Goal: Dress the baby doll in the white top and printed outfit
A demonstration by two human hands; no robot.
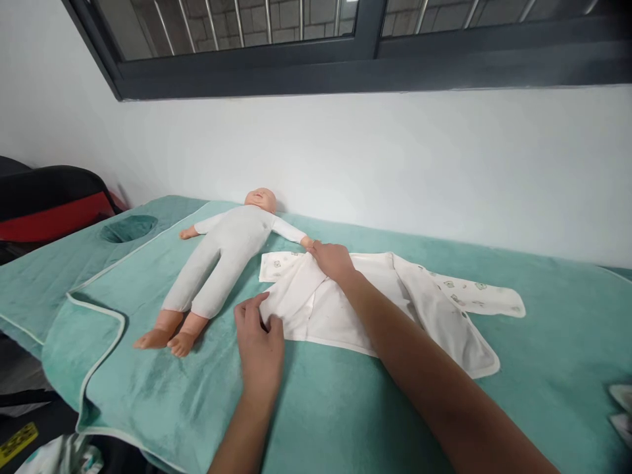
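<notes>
At the lower left, a crumpled white-and-green patterned cloth is lying by a dark, bag-like object; whether the cloth is sitting inside it, I cannot tell. Above, at the left edge, a curved black-and-red case-like object is standing beside the bed, its contents not showing. A soft, pale-edged teal plush cover is spreading over the bed, dipping into an oval hollow at its far left.

A small white long-sleeved cloth garment is lying on the cover before the person, right of a bald, flesh-toned baby doll in a white bodysuit. The garment is lying open, its left front panel folding into creases, and its sleeves are showing small printed bear-like figures.

The left hand is touching the garment's left edge, thumb and forefinger curling there; the right hand is bending over its upper edge, just beside the doll's hand. Whether either is pinching the fabric, I cannot tell. The two are working apart.

A yellow label is showing dark marks, too small to read.
</notes>
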